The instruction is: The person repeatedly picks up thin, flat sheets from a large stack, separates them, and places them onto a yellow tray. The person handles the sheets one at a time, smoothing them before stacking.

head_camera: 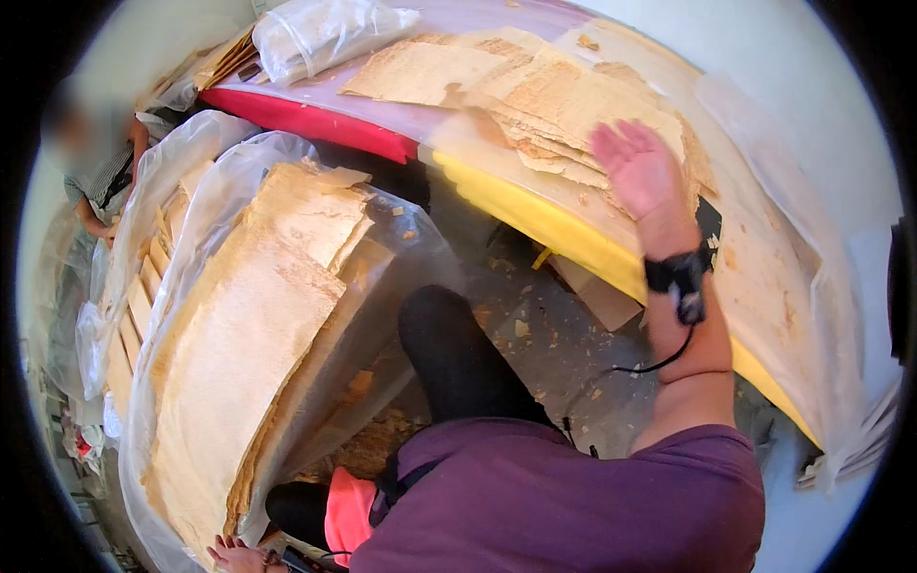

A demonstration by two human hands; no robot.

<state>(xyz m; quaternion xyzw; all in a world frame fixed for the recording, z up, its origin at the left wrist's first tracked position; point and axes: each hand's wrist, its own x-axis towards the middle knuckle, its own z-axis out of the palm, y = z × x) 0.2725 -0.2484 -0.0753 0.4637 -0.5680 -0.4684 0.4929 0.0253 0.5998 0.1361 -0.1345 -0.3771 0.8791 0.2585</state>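
Observation:
My right hand [636,168], palm partly turned up and fingers apart, is over the right side of a layered pile of thin tan sheets with ragged edges [530,86]. It holds nothing, and it is slightly blurred. A black strap with a small device [677,279] circles that wrist. At the bottom left, my left hand [240,555] is by the near corner of a tall stack of similar sheets [243,308]. Its fingers are apart; whether they touch the stack I cannot tell.
The plastic-covered table [759,301] has yellow [544,222] and red [308,122] edging. A plastic-wrapped bundle [322,36] lies at its far left. Clear plastic sheeting [136,401] surrounds the stack. Another person [107,179] is at the left. Scraps litter the floor [530,344].

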